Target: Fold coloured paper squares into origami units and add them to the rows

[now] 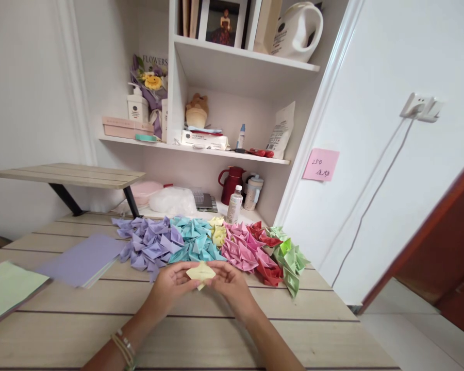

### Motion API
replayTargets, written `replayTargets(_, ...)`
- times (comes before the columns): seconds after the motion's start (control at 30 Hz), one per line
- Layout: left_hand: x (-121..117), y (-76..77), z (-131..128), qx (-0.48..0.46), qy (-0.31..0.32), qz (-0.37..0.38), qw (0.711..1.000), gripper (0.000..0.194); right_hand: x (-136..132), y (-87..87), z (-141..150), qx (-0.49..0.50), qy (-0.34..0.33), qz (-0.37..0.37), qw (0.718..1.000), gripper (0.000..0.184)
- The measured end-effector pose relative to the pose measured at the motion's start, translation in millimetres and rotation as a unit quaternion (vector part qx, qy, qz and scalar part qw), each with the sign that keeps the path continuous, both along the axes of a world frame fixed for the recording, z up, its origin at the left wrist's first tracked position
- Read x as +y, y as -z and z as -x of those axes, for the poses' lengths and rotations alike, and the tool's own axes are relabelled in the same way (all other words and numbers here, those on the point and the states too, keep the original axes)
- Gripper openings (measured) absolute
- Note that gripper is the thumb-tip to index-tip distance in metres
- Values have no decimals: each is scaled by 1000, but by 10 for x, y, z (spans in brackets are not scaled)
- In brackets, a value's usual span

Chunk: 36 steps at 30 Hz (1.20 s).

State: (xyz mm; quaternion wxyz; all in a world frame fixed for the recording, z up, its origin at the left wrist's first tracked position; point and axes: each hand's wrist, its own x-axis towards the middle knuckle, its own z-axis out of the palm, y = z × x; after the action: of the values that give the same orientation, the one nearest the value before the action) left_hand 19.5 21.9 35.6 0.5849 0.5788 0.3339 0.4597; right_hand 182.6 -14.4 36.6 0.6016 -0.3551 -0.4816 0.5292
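A small pale yellow folded paper (201,273) is held between both hands just above the slatted table. My left hand (176,281) pinches its left side, thumb in front and fingers behind. On the opposite side, my right hand (226,281) grips it the same way. Just beyond the hands lies a wide heap of folded paper pieces in colour groups: purple (152,245), light blue (197,239), yellow (218,232), pink (242,247), red (269,270) and green (292,263).
Purple paper sheets (81,257) and light green sheets (10,288) lie at the left. A small raised stand (69,174) is behind them. At the back, a clear bottle (235,203), a red jug (231,185) and a tumbler (253,193) stand below the shelves.
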Motion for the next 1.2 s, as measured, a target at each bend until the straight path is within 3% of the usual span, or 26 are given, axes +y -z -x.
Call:
replayTargets(0.07,-7,-5,18,35,-2,-52,998,35,-18,-9,11,-14,-10,-8,1000,44)
replayTargets(0.13,-25,-29,40,99,-29,-137,985,24,-36,-12,2,-93,28,-36,995,39)
replayTargets(0.23,-50,-59,61,177,-59,-229,955,15,-68,-27,-43,-300,110,-136,938,25)
replayTargets(0.33,-41,-26,53,139,-48,-174,974,18,-101,-51,-70,-435,141,-217,862,21)
replayTargets(0.43,-12,30,30,62,-31,-89,994,24,-128,-62,-38,-459,164,-238,840,24)
replayTargets(0.53,-11,25,17,55,-22,-96,994,25,-142,-57,16,-450,165,-221,850,22)
replayTargets(0.67,-57,-52,23,131,-57,-204,968,18,-139,-38,24,-418,144,-188,877,25)
replayTargets(0.83,-135,-79,9,198,-53,-297,933,17,-130,-22,-12,-426,149,-178,875,29)
replayTargets(0.9,-153,-57,-16,178,-56,-267,945,18,-118,-14,5,-373,150,-147,904,26)
replayTargets(1.0,-133,-8,-53,96,-60,-156,981,25,-80,14,50,-222,137,-91,961,19)
replayTargets(1.1,-59,34,-62,23,-25,-45,998,29,-48,34,71,-159,130,-75,976,12)
replayTargets(1.2,10,48,-43,-1,-26,-5,1000,33,-55,8,53,-156,111,-84,978,10)
